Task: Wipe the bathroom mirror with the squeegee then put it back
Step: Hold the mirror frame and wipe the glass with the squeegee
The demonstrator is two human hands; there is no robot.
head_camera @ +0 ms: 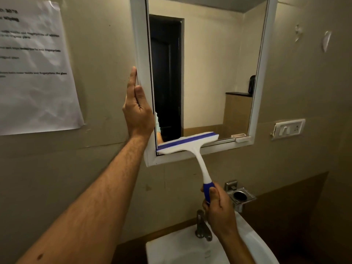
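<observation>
Mirror (205,73) wiped, blade at bottom edge.
Mirror frame is steadied by flat, straight-fingered left hand (138,109); squeegee (190,143) is gripped by its blue handle in curled right hand (219,206), head up-left of it, above sink (182,248).

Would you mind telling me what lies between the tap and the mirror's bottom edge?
In the head view, the right hand gripping the squeegee handle sits between the tap and the mirror; otherwise bare wall.

One head-worn wide-angle camera faces forward, close to the wall-mounted mirror (205,73). It looks along both forearms; the sink (177,248) fills the lower edge, the wall paper (36,69) the left.
</observation>
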